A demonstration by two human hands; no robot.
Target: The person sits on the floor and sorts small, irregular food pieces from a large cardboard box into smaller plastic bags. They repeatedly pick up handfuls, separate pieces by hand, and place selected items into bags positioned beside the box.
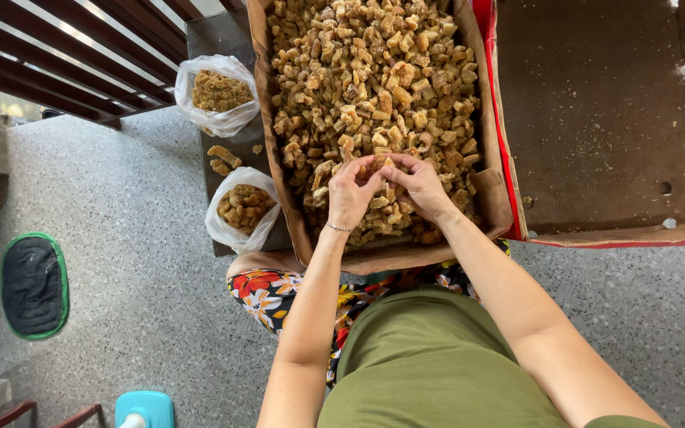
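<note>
The golden-brown crispy pieces fill a cardboard box lying in front of the person. Both hands meet over its near end: the left hand and right hand each close their grip on what seems to be one piece between the fingertips. Left of the box, two clear plastic bags of the same pieces sit on a dark tray. To the right lies an empty red-edged box.

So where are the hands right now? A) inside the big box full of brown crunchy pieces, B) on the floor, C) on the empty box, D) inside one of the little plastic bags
A: the left hand and right hand meet over the brown pieces in the full cardboard box, holding a piece between the fingertips.
</note>
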